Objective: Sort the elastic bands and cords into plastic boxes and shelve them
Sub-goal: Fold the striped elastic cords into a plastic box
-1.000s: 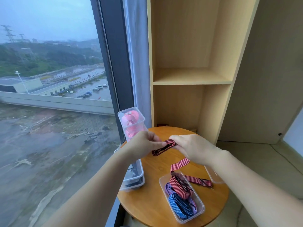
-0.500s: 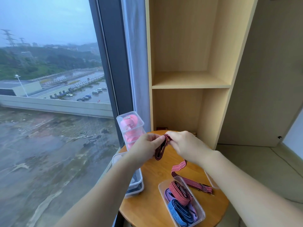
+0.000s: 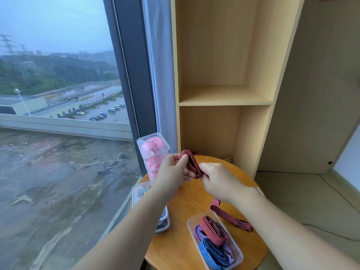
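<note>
Above a round wooden table, my left hand and my right hand both pinch a red-and-black striped elastic band, folded into a loop. Its loose tail trails onto the table past my right wrist. An open clear plastic box at the front holds folded red, purple and blue striped bands. A tall clear box with pink items stands at the table's left. Lower lidded boxes sit under my left forearm, partly hidden.
A light wooden shelf unit with open compartments stands right behind the table. A large window and a grey curtain fill the left. Floor and a dark cable lie to the right.
The folded loop turned from lying flat between my hands to standing up on end. My right hand slid down to its lower end, and more of the tail has been drawn up.
</note>
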Tool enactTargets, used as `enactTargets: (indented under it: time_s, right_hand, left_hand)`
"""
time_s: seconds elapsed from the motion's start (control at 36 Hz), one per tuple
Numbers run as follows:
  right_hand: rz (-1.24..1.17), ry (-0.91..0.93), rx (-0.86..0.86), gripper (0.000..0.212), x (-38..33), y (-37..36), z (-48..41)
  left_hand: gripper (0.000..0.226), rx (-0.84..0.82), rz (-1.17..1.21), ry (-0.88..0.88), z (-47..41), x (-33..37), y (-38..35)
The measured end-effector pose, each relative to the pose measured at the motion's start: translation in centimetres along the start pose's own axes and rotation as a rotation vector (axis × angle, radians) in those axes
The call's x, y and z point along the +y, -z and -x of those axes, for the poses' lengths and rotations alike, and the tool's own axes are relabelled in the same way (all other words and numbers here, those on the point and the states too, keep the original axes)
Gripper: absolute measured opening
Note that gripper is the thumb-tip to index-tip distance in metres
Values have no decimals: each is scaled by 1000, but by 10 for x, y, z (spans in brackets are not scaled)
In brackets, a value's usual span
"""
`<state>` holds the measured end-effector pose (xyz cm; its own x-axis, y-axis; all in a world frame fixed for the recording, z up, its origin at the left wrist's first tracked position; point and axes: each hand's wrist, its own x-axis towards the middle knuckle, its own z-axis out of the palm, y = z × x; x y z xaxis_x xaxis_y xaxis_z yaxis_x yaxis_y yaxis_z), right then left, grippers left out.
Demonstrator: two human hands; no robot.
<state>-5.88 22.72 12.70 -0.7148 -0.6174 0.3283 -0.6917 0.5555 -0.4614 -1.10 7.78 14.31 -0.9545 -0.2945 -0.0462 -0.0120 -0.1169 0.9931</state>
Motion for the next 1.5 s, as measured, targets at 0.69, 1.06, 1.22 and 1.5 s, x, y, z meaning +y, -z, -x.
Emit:
enactTargets:
  time_s: [0.69, 1.06, 1.22, 1.5]
  right_hand:
    - [96, 143, 8, 20, 9, 21, 6]
    - [212, 250, -65, 33, -4, 22, 5]
    - [72, 211, 19, 29, -6, 25, 4]
    - [-5, 91, 101, 16, -10, 14, 3]
  left_hand:
    - [25, -91, -312, -6, 1, -2, 38]
    - [32, -308, -653, -34, -2, 14, 28]
    - [21, -267, -529, -58, -1, 8, 23]
    - [22, -33, -109, -124, -1, 1, 9]
